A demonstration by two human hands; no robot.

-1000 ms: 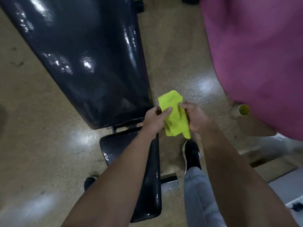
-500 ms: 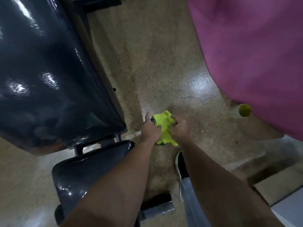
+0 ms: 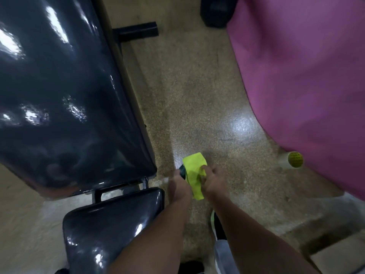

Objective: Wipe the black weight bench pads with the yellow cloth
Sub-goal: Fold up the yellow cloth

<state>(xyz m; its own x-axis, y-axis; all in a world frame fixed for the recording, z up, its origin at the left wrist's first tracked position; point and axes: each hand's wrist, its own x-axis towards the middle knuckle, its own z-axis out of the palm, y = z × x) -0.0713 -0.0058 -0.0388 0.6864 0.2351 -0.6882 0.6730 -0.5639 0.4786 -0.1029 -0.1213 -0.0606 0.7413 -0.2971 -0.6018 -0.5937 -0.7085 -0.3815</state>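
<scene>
This is a gym. A weight bench fills the left of the frame: its long glossy black back pad [image 3: 65, 91] in the upper left and a smaller black seat pad [image 3: 110, 230] at lower centre, joined by a black metal frame [image 3: 136, 32]. Beneath lies a speckled, shiny tan floor [image 3: 197, 107], and a pink mat [image 3: 308, 76] covers the upper right.

Open floor [image 3: 197, 99] between black back pad [image 3: 69, 95] and pink fabric [image 3: 306, 76].
</scene>
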